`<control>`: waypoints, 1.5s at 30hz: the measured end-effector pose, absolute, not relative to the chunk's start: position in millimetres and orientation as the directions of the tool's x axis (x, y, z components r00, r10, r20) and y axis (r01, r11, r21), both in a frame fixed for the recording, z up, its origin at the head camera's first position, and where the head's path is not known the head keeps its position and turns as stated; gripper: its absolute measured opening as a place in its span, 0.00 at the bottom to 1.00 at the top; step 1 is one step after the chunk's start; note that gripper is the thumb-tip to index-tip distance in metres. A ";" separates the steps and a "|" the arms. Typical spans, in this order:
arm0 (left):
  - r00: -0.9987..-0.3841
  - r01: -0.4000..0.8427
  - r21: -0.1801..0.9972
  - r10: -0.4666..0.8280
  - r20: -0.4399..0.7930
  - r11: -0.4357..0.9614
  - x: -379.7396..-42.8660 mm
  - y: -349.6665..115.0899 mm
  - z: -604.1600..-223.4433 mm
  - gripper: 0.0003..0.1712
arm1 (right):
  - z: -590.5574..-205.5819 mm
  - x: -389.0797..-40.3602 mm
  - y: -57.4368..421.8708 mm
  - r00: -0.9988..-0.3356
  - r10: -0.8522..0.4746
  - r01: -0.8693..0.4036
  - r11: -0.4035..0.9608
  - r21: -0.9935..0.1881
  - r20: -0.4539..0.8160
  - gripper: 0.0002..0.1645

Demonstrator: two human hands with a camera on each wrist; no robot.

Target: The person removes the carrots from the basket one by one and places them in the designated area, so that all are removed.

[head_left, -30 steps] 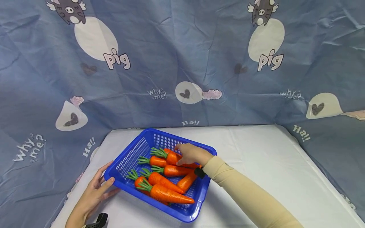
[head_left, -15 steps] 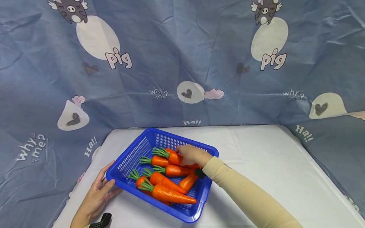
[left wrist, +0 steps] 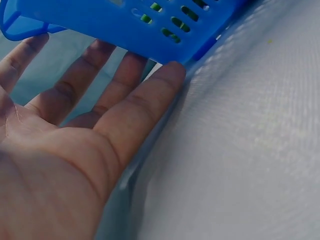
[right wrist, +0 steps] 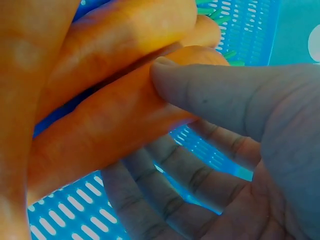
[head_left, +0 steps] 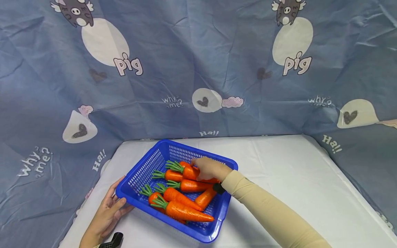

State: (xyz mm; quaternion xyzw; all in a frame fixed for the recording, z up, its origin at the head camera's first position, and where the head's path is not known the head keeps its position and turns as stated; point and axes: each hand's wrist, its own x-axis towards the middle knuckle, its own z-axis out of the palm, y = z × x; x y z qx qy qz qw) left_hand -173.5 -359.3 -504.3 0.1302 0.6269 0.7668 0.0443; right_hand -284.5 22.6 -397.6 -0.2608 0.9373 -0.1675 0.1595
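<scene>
Your right hand pinches 1 carrot inside the blue basket.
Its thumb presses on the upper side of this carrot, and its fingers reach under it; other carrots lie near, in the same basket. Your left hand has its fingers spread and touches the basket at the left corner. The basket is on the white desk.

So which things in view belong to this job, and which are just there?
Likely part of the job:
blue basket
left hand, touching its corner
right hand, gripping a carrot
other carrots

Just surroundings:
patterned backdrop
white tabletop
</scene>
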 end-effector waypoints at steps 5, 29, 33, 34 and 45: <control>-0.965 0.090 0.973 0.221 0.138 -0.213 -174.4 -359.1 -505.8 0.39 | -392.8 -283.9 24.6 -0.800 -0.571 -0.462 0.781 -0.420 -0.183 0.28; -0.963 0.076 0.971 0.236 0.130 -0.226 -175.3 -357.4 -505.3 0.37 | -355.6 -282.2 51.4 -0.780 -0.623 -0.542 0.721 -0.432 -0.062 0.32; -0.962 0.087 0.969 0.234 0.142 -0.231 -175.0 -357.1 -505.1 0.37 | -350.1 -282.5 61.2 -0.784 -0.620 -0.549 0.722 -0.421 -0.042 0.31; -0.962 0.089 0.968 0.233 0.145 -0.232 -174.9 -357.1 -505.2 0.37 | -348.7 -282.6 63.4 -0.784 -0.620 -0.550 0.723 -0.419 -0.039 0.31; -0.972 0.071 0.971 0.203 0.119 -0.226 -174.0 -358.1 -506.5 0.36 | -336.3 -280.7 81.0 -0.766 -0.643 -0.587 0.710 -0.389 -0.018 0.30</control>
